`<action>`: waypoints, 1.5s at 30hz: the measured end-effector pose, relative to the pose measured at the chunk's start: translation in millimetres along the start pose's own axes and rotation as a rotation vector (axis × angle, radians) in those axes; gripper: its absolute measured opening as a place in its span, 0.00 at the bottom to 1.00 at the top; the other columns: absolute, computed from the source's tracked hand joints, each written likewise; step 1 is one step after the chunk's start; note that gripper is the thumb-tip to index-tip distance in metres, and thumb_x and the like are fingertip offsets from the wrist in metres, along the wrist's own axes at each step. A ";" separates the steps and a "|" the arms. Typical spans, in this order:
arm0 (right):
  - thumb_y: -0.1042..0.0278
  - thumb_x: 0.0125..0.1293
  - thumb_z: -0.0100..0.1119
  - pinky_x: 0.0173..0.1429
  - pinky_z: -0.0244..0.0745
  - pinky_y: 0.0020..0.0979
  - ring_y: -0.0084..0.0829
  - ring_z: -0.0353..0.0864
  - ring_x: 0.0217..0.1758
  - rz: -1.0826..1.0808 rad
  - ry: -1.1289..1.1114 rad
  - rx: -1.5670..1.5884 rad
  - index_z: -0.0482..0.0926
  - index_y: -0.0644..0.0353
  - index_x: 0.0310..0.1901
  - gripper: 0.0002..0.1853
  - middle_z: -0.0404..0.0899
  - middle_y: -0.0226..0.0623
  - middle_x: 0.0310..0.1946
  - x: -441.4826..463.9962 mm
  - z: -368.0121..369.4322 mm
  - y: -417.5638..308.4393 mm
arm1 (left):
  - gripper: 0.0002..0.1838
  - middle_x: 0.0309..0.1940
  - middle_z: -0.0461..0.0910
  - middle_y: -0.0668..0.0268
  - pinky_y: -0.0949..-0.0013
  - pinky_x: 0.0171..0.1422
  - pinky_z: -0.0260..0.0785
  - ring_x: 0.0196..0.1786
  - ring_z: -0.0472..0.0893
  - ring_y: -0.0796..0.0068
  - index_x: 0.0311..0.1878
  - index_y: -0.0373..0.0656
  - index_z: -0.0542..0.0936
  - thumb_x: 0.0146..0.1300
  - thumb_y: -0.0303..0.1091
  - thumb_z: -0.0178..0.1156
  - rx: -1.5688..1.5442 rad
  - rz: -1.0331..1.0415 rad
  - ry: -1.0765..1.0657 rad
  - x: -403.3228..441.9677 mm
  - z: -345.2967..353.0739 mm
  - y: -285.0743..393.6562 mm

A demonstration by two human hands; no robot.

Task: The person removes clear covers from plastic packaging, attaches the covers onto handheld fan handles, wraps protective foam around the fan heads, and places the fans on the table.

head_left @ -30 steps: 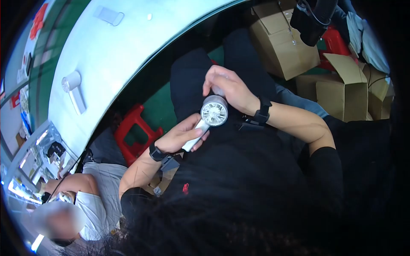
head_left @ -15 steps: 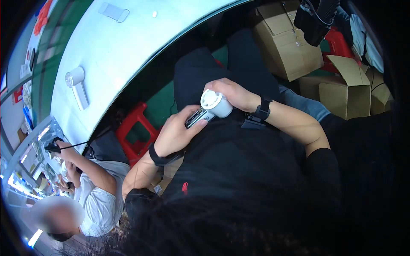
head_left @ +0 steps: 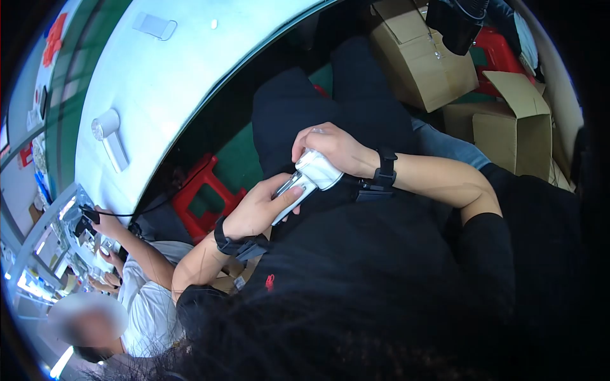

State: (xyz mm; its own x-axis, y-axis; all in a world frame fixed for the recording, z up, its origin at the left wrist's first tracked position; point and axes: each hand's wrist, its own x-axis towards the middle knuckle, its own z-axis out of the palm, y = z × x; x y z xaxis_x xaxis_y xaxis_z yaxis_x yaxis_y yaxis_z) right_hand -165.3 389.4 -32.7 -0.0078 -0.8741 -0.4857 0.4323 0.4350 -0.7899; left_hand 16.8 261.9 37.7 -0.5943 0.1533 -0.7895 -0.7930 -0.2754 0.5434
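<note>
Over my lap I hold a white handheld fan (head_left: 319, 170) with a round head and a slim handle. My left hand (head_left: 259, 204) is closed around the handle, thumb lying along its upper side. At the head, my right hand (head_left: 333, 147) has its fingers curled over the far rim, which hides part of the round face. A similar white fan (head_left: 113, 143) lies on the white table to the left.
The curved white table (head_left: 184, 70) has a flat clear piece (head_left: 154, 26) on it. A red stool (head_left: 206, 197) stands below its edge. Cardboard boxes (head_left: 419, 70) are at right. At lower left a person in a white shirt (head_left: 152, 298) holds a dark object.
The fan has turned in my hands, so its round face no longer points up at me. My right fingers have shifted over the head's far rim. The view has moved slightly.
</note>
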 end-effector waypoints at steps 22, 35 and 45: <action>0.62 0.66 0.44 0.44 0.75 0.31 0.32 0.82 0.36 -0.068 0.239 0.006 0.82 0.67 0.34 0.19 0.83 0.41 0.32 -29.1 2.4 -10.8 | 0.20 0.29 0.80 0.71 0.76 0.36 0.68 0.30 0.76 0.84 0.54 0.38 0.78 0.76 0.47 0.56 0.195 0.031 0.043 1.8 7.7 30.0; 0.64 0.69 0.43 0.48 0.77 0.29 0.31 0.84 0.39 0.018 0.190 0.228 0.82 0.65 0.36 0.17 0.86 0.41 0.35 -15.9 -20.5 -25.4 | 0.18 0.33 0.81 0.71 0.77 0.40 0.69 0.34 0.77 0.85 0.56 0.39 0.75 0.77 0.44 0.56 -0.071 0.140 -0.007 28.5 11.8 9.7; 0.64 0.76 0.43 0.25 0.55 0.20 0.15 0.59 0.19 0.011 0.408 0.460 0.77 0.63 0.52 0.15 0.86 0.40 0.35 -6.0 -53.7 -28.2 | 0.20 0.39 0.82 0.65 0.70 0.52 0.71 0.43 0.81 0.78 0.59 0.35 0.75 0.74 0.42 0.59 0.164 0.259 0.254 36.2 2.2 1.9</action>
State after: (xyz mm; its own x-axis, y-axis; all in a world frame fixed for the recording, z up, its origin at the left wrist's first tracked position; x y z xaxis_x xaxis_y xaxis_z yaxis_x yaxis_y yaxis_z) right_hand -225.8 393.9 -27.7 -0.3069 -0.6772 -0.6688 0.7784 0.2258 -0.5858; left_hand -6.5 269.1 10.8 -0.7417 -0.1471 -0.6545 -0.6443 -0.1154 0.7560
